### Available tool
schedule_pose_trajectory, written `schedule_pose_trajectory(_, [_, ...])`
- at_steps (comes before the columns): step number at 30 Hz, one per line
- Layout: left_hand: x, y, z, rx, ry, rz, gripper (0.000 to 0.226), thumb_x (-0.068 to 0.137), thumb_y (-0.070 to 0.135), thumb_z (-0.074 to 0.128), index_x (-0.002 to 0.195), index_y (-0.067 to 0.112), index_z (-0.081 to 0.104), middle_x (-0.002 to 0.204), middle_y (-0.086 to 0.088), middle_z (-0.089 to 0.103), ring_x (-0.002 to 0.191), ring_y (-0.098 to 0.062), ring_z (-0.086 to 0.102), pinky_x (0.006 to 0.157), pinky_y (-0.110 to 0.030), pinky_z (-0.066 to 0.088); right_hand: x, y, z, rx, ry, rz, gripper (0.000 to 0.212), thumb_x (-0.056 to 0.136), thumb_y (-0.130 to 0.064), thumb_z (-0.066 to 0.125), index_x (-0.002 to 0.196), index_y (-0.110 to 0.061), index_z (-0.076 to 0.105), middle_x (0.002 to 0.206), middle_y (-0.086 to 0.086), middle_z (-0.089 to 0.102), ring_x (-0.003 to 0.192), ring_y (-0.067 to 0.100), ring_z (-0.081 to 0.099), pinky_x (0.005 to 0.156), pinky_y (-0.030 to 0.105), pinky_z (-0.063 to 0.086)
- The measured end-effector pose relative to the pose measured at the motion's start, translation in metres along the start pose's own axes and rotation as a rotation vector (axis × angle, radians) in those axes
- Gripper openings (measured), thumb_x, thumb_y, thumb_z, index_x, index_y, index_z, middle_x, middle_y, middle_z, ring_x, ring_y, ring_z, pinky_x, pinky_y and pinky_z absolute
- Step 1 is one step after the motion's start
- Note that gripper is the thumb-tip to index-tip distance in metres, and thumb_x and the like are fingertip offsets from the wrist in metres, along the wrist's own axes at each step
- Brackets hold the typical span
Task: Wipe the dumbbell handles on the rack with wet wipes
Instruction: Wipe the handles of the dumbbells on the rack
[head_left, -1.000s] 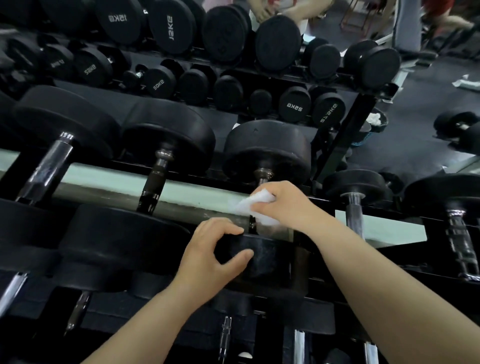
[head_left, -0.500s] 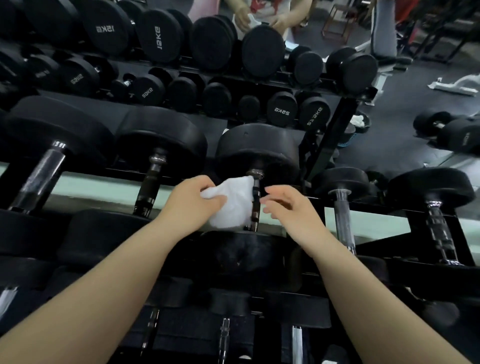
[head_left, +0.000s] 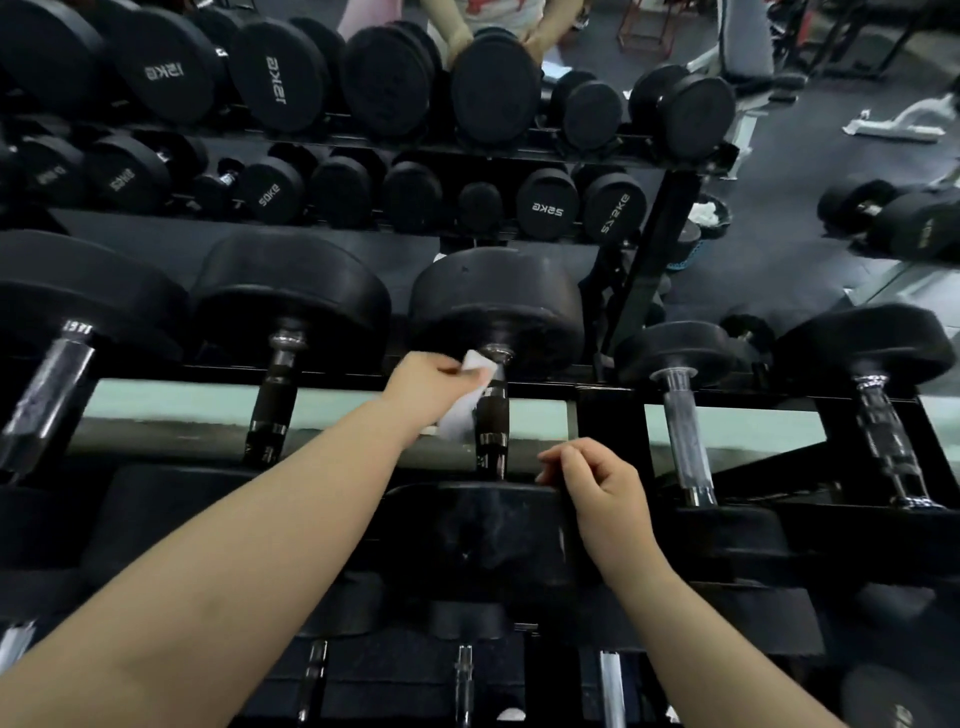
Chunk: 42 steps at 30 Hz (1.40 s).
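Note:
My left hand (head_left: 423, 382) holds a white wet wipe (head_left: 465, 397) pressed against the left side of the middle dumbbell's handle (head_left: 492, 415), near its far weight head (head_left: 496, 306). The handle is dark with chrome collars and runs down to the near head (head_left: 478, 530). My right hand (head_left: 597, 480) hovers just right of the handle's near end, above the near head, fingers loosely curled and holding nothing.
More dumbbells lie on the same rack: one handle to the left (head_left: 275, 395), two chrome handles to the right (head_left: 683, 431) (head_left: 888, 436). A second rack (head_left: 649, 249) behind carries smaller dumbbells. A person (head_left: 488, 21) stands at its far side.
The wipe passed from my right hand to my left hand. My left hand then moved up to the handle's far end, and my right hand dropped back toward the near head.

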<state>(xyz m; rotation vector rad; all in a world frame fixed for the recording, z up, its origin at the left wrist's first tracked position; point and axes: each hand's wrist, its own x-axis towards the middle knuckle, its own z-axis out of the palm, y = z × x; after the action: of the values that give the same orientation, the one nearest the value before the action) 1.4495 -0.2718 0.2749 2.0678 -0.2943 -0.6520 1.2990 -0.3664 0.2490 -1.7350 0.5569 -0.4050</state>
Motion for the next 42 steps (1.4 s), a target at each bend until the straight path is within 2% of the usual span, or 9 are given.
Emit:
schedule_pose_trajectory(4, [0.008,-0.002,0.010,-0.296,-0.096,-0.148,0.038,0.090,0.039,0.051,0.098,0.006,0.068,0.101,-0.002,0.065,0.100,-0.016,0.055,0.081,-0.028,0.032,0.000,0.001,-0.001,-0.003,-0.008,0.012,0.036,0.089,-0.002,0.045,0.063,-0.021,0.060,0.053,-0.014,0.060,0.058,-0.003,0.053,0.057,0.006,0.040])
schedule_pose_trajectory(7, [0.013,-0.005,0.017,-0.255,0.007,-0.091,0.007,0.082,0.017,0.066,0.080,0.014,0.060,0.078,-0.001,0.060,0.081,-0.015,0.055,0.065,-0.021,0.041,0.000,0.001,0.000,-0.003,-0.002,0.000,0.031,0.088,-0.011,0.047,0.062,-0.021,0.060,0.055,-0.015,0.061,0.058,-0.003,0.053,0.058,0.007,0.040])
schedule_pose_trajectory(13, [0.010,-0.024,0.015,-0.246,-0.007,-0.101,0.028,0.078,-0.001,0.066,0.061,0.017,0.054,0.046,0.010,0.056,0.046,0.000,0.051,0.045,-0.006,0.039,-0.001,0.000,0.000,0.028,0.004,0.001,0.031,0.085,-0.014,0.047,0.059,-0.023,0.060,0.056,-0.015,0.062,0.057,-0.002,0.052,0.056,0.007,0.039])
schedule_pose_trajectory(19, [0.007,-0.023,0.015,-0.191,0.020,-0.028,0.008,0.078,-0.005,0.064,0.082,0.001,0.067,0.071,0.001,0.059,0.057,0.000,0.049,0.046,0.002,0.036,-0.001,-0.001,-0.003,-0.009,-0.018,0.016,0.040,0.086,0.001,0.047,0.057,-0.023,0.061,0.056,-0.017,0.063,0.060,-0.004,0.056,0.057,0.005,0.040])
schedule_pose_trajectory(22, [0.016,-0.013,0.016,-0.200,0.084,0.045,0.025,0.077,-0.010,0.062,0.101,-0.004,0.066,0.072,0.003,0.062,0.050,0.008,0.050,0.053,0.006,0.035,-0.001,-0.001,-0.002,-0.012,-0.008,0.016,0.040,0.086,0.000,0.047,0.056,-0.023,0.061,0.056,-0.017,0.063,0.060,-0.004,0.055,0.057,0.006,0.040])
schedule_pose_trajectory(26, [0.002,-0.029,0.010,-0.044,-0.033,0.042,0.018,0.075,-0.008,0.065,0.078,0.009,0.070,0.035,0.021,0.053,0.040,0.012,0.050,0.048,0.003,0.036,-0.001,-0.001,-0.002,-0.014,-0.010,0.020,0.039,0.086,0.000,0.047,0.057,-0.023,0.062,0.056,-0.017,0.063,0.059,-0.003,0.055,0.056,0.006,0.041])
schedule_pose_trajectory(30, [-0.001,-0.031,0.009,0.115,-0.098,0.091,0.016,0.072,-0.007,0.067,0.085,0.001,0.072,0.036,0.022,0.053,0.041,0.015,0.050,0.048,0.002,0.036,-0.001,-0.001,-0.003,-0.016,-0.017,0.018,0.039,0.086,-0.001,0.048,0.057,-0.023,0.062,0.057,-0.016,0.063,0.060,-0.003,0.055,0.056,0.006,0.041])
schedule_pose_trajectory(35, [0.010,-0.015,0.007,-0.095,-0.045,0.162,0.022,0.076,-0.003,0.067,0.098,0.001,0.069,0.067,0.010,0.061,0.048,0.018,0.052,0.057,0.005,0.037,0.000,-0.002,-0.003,-0.017,-0.036,0.003,0.040,0.085,0.002,0.049,0.057,-0.024,0.063,0.060,-0.018,0.065,0.065,-0.004,0.058,0.060,0.005,0.041])
schedule_pose_trajectory(42, [-0.002,-0.027,0.014,-0.037,-0.077,0.059,0.005,0.077,0.009,0.070,0.080,0.005,0.070,0.042,0.015,0.056,0.040,0.012,0.047,0.047,-0.002,0.036,-0.002,-0.004,-0.003,-0.017,-0.049,0.008,0.039,0.085,0.000,0.049,0.058,-0.024,0.064,0.059,-0.019,0.064,0.066,-0.004,0.058,0.060,0.005,0.041])
